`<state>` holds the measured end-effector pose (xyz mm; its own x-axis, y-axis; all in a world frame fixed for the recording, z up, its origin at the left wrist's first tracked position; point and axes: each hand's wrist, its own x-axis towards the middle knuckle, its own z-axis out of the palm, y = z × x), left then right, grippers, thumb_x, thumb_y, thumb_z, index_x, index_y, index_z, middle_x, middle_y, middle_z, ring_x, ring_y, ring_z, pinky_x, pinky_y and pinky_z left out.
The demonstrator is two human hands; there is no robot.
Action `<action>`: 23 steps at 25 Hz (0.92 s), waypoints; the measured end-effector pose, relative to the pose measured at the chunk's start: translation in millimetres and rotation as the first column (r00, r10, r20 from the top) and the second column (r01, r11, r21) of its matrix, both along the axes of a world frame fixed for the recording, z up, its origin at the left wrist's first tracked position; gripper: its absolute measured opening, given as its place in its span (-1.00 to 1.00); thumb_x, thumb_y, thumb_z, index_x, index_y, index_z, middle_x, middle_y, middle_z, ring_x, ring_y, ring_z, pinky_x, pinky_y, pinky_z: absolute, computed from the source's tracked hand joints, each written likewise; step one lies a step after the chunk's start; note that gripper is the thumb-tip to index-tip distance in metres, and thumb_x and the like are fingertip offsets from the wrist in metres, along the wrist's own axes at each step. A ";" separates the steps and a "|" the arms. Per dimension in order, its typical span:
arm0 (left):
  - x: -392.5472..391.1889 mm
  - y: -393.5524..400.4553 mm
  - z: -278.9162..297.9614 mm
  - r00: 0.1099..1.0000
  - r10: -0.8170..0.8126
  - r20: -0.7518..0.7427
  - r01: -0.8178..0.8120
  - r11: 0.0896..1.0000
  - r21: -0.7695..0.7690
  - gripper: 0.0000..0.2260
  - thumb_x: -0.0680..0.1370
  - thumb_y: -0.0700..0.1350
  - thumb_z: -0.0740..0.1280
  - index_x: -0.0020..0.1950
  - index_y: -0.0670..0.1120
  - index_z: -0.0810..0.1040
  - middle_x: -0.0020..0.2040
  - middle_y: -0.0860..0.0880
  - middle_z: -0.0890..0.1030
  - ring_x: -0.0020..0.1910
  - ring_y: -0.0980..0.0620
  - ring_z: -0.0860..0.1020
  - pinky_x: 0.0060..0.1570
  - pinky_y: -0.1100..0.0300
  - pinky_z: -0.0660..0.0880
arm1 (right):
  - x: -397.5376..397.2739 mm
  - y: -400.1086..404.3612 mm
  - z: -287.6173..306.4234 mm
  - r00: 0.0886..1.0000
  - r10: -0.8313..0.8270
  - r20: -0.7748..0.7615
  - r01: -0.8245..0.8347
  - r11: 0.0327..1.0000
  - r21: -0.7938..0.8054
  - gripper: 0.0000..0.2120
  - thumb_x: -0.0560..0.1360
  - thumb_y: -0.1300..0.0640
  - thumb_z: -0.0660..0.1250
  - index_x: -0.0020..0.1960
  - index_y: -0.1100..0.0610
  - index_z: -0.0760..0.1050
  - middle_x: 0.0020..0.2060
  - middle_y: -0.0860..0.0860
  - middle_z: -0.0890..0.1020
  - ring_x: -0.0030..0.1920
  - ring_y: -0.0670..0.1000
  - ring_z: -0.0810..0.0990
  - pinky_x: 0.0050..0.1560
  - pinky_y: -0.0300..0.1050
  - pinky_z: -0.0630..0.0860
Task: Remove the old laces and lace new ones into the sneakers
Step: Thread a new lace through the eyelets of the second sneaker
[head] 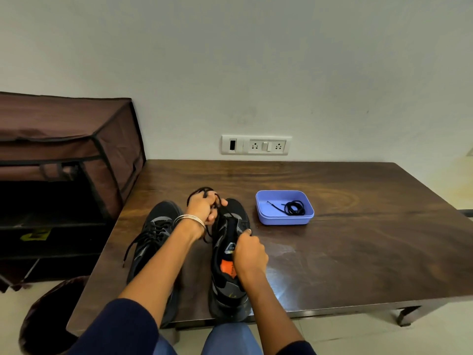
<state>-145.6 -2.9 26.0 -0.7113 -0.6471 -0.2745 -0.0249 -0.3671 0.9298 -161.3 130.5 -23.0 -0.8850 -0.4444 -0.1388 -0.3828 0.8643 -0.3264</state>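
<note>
The left hand (204, 208) is closed around a bunch of thin black cord, the old lace (202, 192), which loops above the knuckles and trails down past the wrist, where pale thin bangles (190, 219) sit. The right hand (249, 254) is curled over the collar of the right sneaker (230, 290), gripping its edge near the tongue. That shoe is dark mesh with grey panels and an orange patch inside the heel; it lies toe away, at the near edge of the table (358, 252). Just left of it stands the left sneaker (153, 231), still laced, its loose ends hanging over the table's side. The tabletop is dark, glossy wood with visible grain. Farther right, a shallow lilac plastic tray (284, 219) with rounded corners holds a coiled black lace (294, 208).
</note>
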 end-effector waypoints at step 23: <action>-8.6 29.4 -16.7 0.737 -0.028 0.676 0.382 0.842 -0.382 -0.82 0.63 -0.12 0.20 -0.07 -0.16 0.53 0.01 -0.23 0.57 0.10 -0.08 0.49 -0.14 0.21 0.28 | 4.8 2.2 4.6 0.997 -0.072 -0.005 0.071 0.988 -0.136 -0.78 0.60 0.21 0.18 0.23 0.20 0.40 0.11 0.17 0.58 0.11 0.21 0.58 0.01 0.07 0.53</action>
<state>-154.2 26.5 9.3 -0.6180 -0.6729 -0.4066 -0.6775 0.1934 0.7097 -156.5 132.6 -18.4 -0.9163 -0.3938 -0.0730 -0.3251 0.8377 -0.4389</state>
